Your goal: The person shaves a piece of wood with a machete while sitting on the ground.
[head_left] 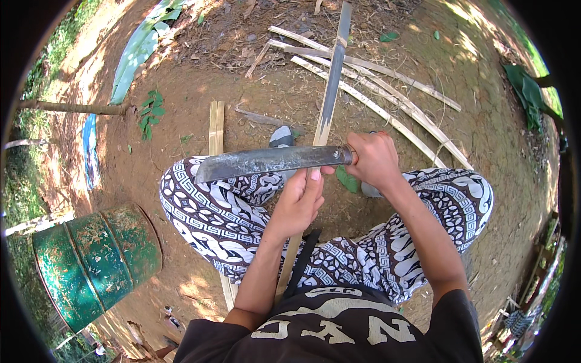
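My right hand (374,158) is closed around the handle of a machete (266,162), whose broad dark blade points left across my lap. Under the blade runs a long bamboo strip (334,78), grey-skinned at its far part and pale where its surface is bared near the blade. My left hand (298,202) grips this strip just below the blade, thumb on top. The blade lies crosswise over the strip and hides a short piece of it. The strip's near end passes down between my legs toward my waist.
Several pale split strips (387,94) lie crossed on the dirt ahead to the right. More slats (216,127) lie beside my left knee. A rusty green drum (100,260) stands at the left. A banana leaf (136,54) rests far left, and leafy sprigs (151,112) lie nearby.
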